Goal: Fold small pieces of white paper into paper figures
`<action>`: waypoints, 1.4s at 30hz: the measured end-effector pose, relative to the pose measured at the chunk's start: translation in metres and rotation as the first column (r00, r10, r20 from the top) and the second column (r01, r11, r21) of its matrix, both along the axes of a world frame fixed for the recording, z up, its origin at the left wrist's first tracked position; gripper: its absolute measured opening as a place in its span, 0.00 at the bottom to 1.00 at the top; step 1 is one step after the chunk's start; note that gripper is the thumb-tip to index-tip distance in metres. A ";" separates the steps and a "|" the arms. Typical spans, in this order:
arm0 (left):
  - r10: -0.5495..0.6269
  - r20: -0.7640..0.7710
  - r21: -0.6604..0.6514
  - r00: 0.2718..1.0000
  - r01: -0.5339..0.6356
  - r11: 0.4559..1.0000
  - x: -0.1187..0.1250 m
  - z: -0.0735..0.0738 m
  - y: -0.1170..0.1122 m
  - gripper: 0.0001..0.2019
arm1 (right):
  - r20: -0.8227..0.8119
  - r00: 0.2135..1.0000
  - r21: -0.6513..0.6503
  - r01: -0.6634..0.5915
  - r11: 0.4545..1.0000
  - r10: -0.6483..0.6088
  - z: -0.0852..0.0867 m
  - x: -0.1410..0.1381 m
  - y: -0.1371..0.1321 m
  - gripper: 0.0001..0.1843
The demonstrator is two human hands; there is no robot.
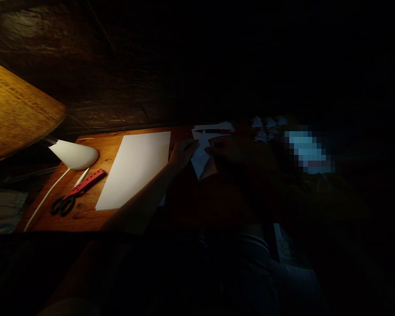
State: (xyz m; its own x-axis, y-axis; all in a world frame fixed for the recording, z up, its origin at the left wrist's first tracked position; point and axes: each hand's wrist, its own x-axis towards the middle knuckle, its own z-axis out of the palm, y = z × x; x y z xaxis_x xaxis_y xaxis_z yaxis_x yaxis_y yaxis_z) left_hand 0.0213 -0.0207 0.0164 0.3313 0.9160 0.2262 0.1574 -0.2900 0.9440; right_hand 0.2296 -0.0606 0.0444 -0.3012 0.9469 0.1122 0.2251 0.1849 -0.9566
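Observation:
In the middle of the head view, a folded white paper (201,160) with a pointed top is held between both hands over the wooden table. My left hand (183,153) grips its left edge, the forearm crossing the near corner of a stack of white paper sheets (141,166). At the paper's right side, my right hand (224,149) pinches it with thumb and fingers; much of this hand is lost in shadow. Just behind the folded paper lie more paper pieces (213,127) with a dark, slim tool on them, its kind unclear.
A lamp with a yellow shade (19,109) and white base (75,154) stands at left, its cord (46,197) running down. Scissors (77,191) with a red cover lie near it. Several small folded paper shapes (260,135) sit at the back right, beside a glowing pixelated screen (307,151).

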 end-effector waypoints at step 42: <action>-0.007 0.065 0.100 0.998 0.001 0.995 -0.007 -0.003 0.006 0.12 | -0.100 0.977 0.039 0.192 0.981 -0.187 -0.017 0.009 0.017 0.18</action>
State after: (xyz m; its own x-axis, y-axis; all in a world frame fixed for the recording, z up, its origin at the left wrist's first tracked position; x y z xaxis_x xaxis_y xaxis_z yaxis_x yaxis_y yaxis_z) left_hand 0.0144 -0.0145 0.0135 0.3167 0.8865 0.3375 0.0955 -0.3838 0.9184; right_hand 0.2384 -0.0438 0.0270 -0.1027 0.9785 0.1787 0.1686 0.1942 -0.9664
